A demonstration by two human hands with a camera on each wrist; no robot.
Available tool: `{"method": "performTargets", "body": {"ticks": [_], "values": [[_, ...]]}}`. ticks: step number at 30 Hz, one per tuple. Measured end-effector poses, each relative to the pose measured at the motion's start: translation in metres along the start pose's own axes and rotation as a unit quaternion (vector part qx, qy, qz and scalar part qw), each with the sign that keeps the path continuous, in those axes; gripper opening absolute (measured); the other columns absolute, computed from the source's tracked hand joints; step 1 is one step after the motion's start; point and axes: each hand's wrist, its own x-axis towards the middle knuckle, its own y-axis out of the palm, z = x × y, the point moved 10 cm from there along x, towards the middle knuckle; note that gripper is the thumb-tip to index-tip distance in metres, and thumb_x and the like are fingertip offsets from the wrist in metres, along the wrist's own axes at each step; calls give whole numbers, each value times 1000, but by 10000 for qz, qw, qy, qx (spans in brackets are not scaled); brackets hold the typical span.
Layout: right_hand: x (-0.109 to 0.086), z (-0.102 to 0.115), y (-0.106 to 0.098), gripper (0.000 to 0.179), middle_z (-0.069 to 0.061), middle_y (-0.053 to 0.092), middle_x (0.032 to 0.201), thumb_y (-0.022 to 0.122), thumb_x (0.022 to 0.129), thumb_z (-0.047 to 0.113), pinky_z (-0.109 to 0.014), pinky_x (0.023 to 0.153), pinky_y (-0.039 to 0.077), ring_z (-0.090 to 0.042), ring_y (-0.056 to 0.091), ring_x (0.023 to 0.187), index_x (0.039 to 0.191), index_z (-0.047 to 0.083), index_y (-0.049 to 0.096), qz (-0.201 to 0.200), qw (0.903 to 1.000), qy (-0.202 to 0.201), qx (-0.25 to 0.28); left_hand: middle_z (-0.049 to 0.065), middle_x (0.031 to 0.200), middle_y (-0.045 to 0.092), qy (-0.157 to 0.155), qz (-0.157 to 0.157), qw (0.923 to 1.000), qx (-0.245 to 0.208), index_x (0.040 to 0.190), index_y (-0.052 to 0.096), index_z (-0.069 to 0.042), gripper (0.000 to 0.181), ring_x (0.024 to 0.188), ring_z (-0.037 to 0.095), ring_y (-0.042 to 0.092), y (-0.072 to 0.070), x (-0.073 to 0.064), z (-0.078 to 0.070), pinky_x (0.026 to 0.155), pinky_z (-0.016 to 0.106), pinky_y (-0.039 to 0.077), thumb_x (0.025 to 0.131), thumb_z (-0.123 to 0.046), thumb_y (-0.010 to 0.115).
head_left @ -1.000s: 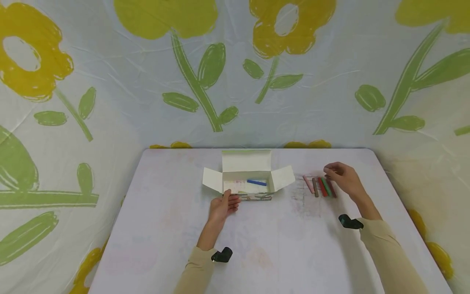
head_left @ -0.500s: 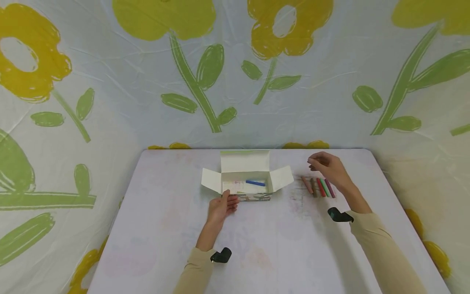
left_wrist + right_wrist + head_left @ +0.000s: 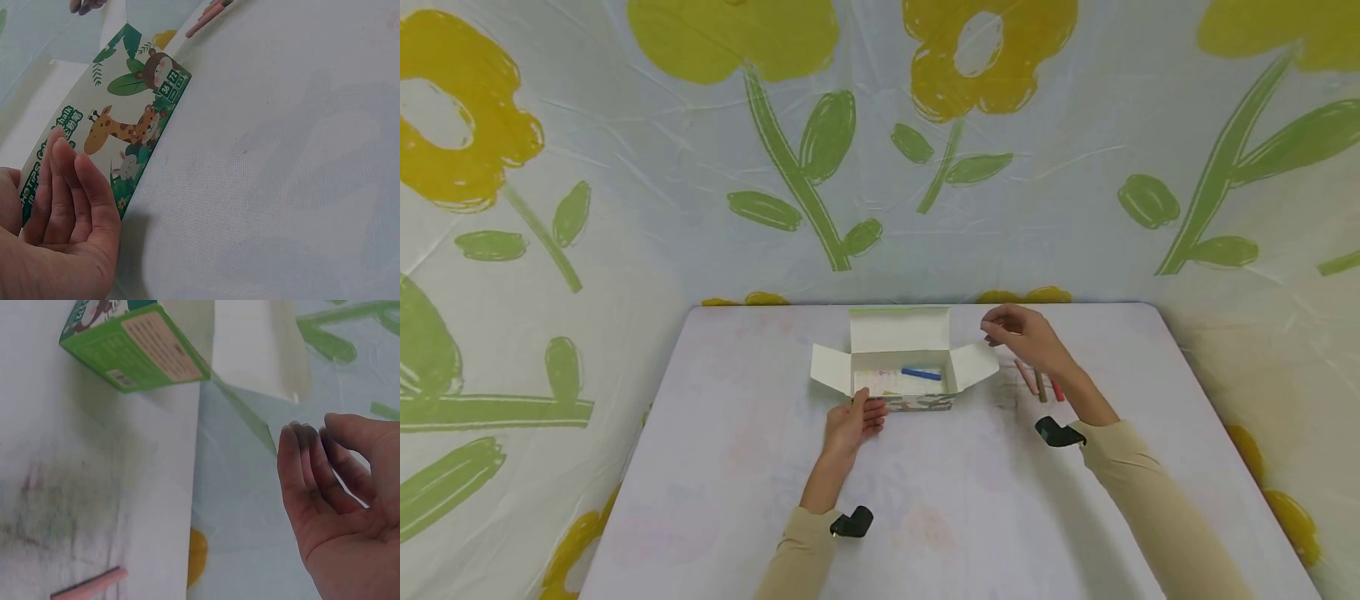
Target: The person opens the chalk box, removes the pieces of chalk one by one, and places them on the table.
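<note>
An open cardboard chalk box (image 3: 925, 404) stands near the back of the table, its flaps spread and giraffe artwork on its front in the left wrist view. A blue chalk stick (image 3: 921, 374) lies inside. My left hand (image 3: 847, 429) holds the box's front wall at the left, thumb over the rim and fingers along the outside. Above the box's right flap hovers my right hand (image 3: 1026, 337); its fingers (image 3: 294, 475) are loosely bent, smudged dark, with nothing visible between them and the thumb. A pink chalk stick (image 3: 1026, 377), a brown one (image 3: 1041, 386) and a red one (image 3: 1057, 389) lie below the right hand.
Dark chalk dust smears (image 3: 75, 500) mark the white table (image 3: 925, 517) around the loose sticks. Behind and beside the table hangs a flower-printed cloth (image 3: 1037, 217). The right forearm (image 3: 1150, 492) covers part of the table's right side.
My right hand has moved left from above the chalk sticks to the box's right flap. It now hides the green and purple sticks. The left hand and the box have stayed put.
</note>
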Motion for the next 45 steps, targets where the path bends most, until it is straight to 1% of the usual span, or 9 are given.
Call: {"method": "performTargets", "body": {"ticks": [5,9,11,13,19,25,32,38,45], "values": [[9,8,22,25,-26,69,110,64,103,11,-39,84,61,-37,71,94,121,-6,65,265,9994,-82,186,10,90,76,-30,-27,10000,-26,110,70,13,48,72,10,67,-1,0,0,70,23,58,106,-34,58],[15,13,41,25,-23,70,108,65,103,13,-32,84,60,-35,70,95,120,-5,66,505,9986,-173,46,12,91,76,-22,-49,10000,-54,109,70,13,48,73,11,68,-2,1,0,70,24,58,106,-33,58],[18,16,52,24,-20,70,107,66,102,13,-27,84,58,-32,69,96,119,-4,67,635,9974,-309,-107,13,91,76,-2,-56,10000,-44,108,70,13,48,73,12,68,-2,1,-1,70,24,58,107,-33,57],[19,19,62,22,-17,71,105,66,102,11,-26,85,57,-30,68,95,117,-4,67,775,9956,-473,-220,13,91,76,-24,-67,10000,-68,107,71,12,47,73,12,68,-2,1,-1,69,24,58,107,-33,57],[24,26,92,17,-14,72,104,68,99,6,-43,89,58,-27,68,95,114,-3,69,1188,9893,-791,-284,11,88,76,-20,-67,9999,-109,107,71,13,48,71,11,68,-2,1,0,68,23,58,107,-33,57],[24,24,125,21,-13,73,106,70,98,5,-43,88,59,-27,70,98,116,-6,68,1795,9784,-941,-405,9,86,75,80,-72,9999,-59,108,70,15,49,71,11,68,-2,2,-1,67,23,57,107,-32,57],[21,24,158,24,-22,70,110,69,97,2,-41,88,58,-30,69,100,118,-10,65,2415,9635,-1070,-432,9,85,75,66,-31,9999,-100,105,72,13,48,70,11,67,-1,2,1,67,24,58,106,-32,58],[24,21,175,21,-22,70,108,70,97,3,-37,86,59,-30,70,98,114,-8,67,2639,9545,-1146,-783,8,84,75,76,-18,9999,-111,103,72,13,47,70,11,67,-1,2,0,68,24,58,107,-32,57],[30,12,186,14,-17,70,100,70,96,0,-32,80,57,-26,68,91,109,-7,70,2930,9401,-1120,-1332,11,89,76,95,7,9999,-51,109,70,14,48,72,11,67,0,0,-1,70,24,58,107,-32,57]]}}
